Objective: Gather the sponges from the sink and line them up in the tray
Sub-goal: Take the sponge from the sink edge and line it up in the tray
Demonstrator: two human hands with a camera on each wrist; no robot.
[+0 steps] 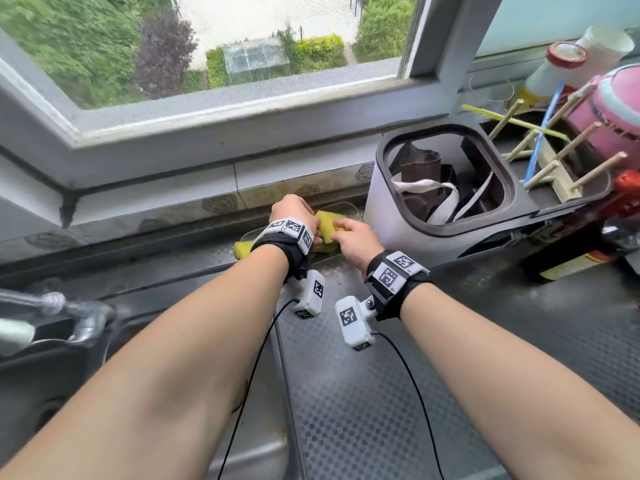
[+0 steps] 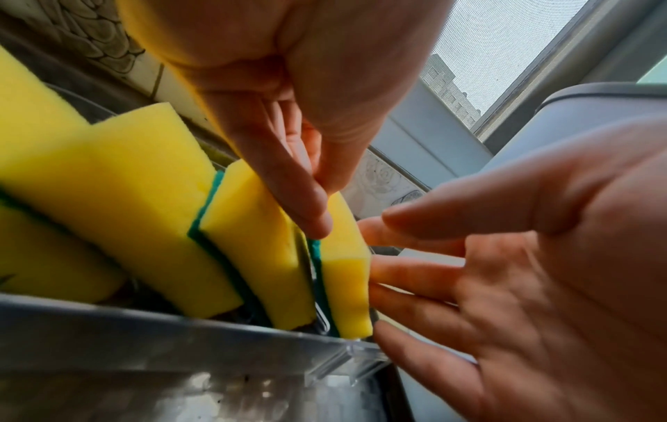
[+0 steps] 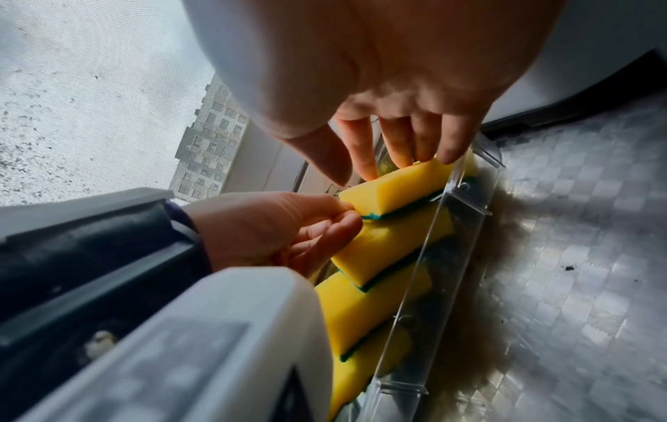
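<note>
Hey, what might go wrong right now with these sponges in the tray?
The end sponge sits at the clear tray edge; the right hand pressing it may tip it out. The left hand pinches between leaning sponges, so pulling away could topple the row.

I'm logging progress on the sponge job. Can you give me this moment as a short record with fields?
tray: clear plastic tray on the counter under the window
sponges in tray: four yellow-and-green ones in a leaning row
end sponge: at the row's right end
left hand: pinches the end sponge's top
right hand: straight fingers press its outer face
beside tray: white bin
</note>
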